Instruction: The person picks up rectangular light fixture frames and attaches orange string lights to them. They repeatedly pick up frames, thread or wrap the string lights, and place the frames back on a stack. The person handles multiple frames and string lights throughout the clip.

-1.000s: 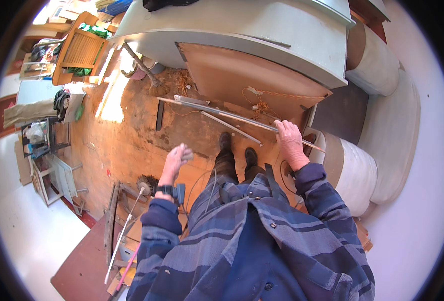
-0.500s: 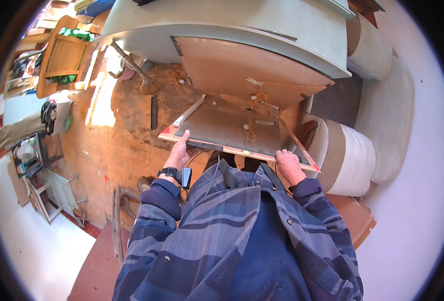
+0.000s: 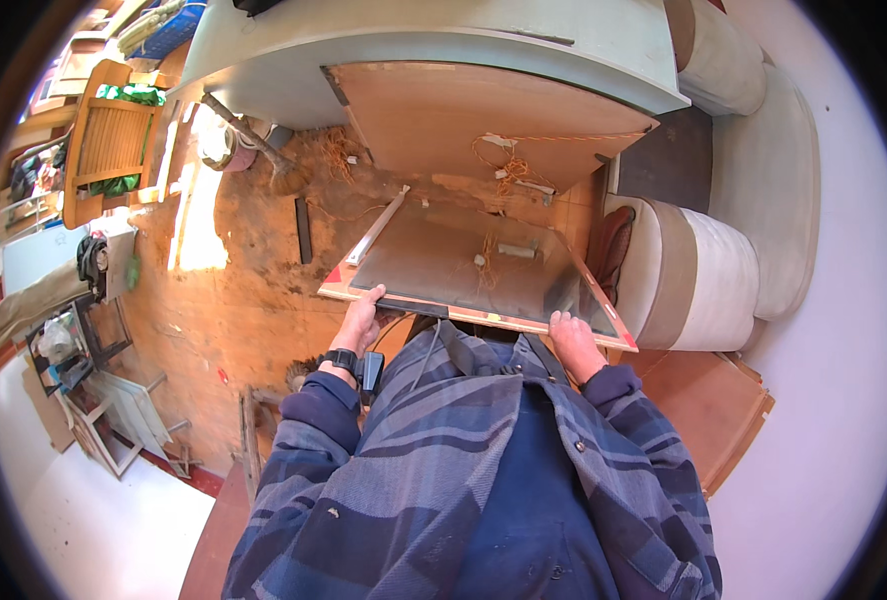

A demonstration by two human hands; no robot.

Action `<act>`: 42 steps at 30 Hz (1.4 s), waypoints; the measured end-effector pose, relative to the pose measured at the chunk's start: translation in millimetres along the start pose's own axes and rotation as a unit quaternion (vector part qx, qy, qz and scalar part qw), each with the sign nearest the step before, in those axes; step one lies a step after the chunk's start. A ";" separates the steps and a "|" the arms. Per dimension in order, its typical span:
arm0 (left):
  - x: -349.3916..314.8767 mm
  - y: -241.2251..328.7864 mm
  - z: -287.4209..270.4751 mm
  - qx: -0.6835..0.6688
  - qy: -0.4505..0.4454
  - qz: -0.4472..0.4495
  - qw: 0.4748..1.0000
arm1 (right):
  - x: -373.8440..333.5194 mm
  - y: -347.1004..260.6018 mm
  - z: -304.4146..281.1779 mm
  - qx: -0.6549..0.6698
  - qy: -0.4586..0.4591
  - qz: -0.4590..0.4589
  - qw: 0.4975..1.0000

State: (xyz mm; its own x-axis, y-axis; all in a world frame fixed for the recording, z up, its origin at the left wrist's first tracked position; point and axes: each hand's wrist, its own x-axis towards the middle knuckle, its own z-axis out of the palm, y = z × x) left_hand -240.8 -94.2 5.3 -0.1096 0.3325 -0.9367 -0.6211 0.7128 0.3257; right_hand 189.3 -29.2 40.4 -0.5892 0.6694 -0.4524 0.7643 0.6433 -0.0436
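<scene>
A dark, shiny glass panel (image 3: pixel 443 262) with a pale wooden and red edge lies tilted in front of my waist. My left hand (image 3: pixel 361 318) grips its near edge toward the left corner, thumb on top and fingers underneath, mostly hidden. Farther right along the same edge, my right hand (image 3: pixel 575 345) is closed over the rim. A narrow white strip (image 3: pixel 378 225) runs along the panel's left side. Pale shapes and orange lines show in the glass, seemingly reflections.
Beyond the panel, a brown board (image 3: pixel 483 120) leans against a pale green cabinet (image 3: pixel 413 48), with orange cord (image 3: pixel 513 175) hanging by it. A broom (image 3: pixel 285 178) and wooden chair (image 3: pixel 113 140) stand left. A cushioned sofa (image 3: pixel 703 275) is close on the right.
The panel's face has turned more toward me, and its near right corner sits slightly lower. Both hands keep their hold. My view has shifted a little.
</scene>
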 end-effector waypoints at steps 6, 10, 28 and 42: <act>-12.9 -19.7 2.2 0.028 -0.043 -0.017 0.999 | -52.7 -12.9 21.4 0.034 0.002 0.014 0.999; -22.4 -39.3 10.7 0.056 -0.045 -0.041 0.997 | -94.1 -19.5 35.9 0.056 -0.001 0.011 0.998; -38.2 -78.8 122.4 0.158 -0.082 -0.049 0.983 | -186.6 54.2 81.3 0.071 0.065 0.091 0.991; -16.9 -61.0 136.6 0.200 -0.118 -0.076 0.970 | -141.9 52.3 43.6 0.116 0.108 0.201 0.967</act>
State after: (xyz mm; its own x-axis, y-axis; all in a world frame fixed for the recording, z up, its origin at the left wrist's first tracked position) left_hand -95.0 -58.9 18.8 0.1699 0.3025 -0.9379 -0.2609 0.9316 0.2532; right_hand 324.3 -106.8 63.4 -0.2543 0.9260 -0.2791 0.9663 0.2316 -0.1121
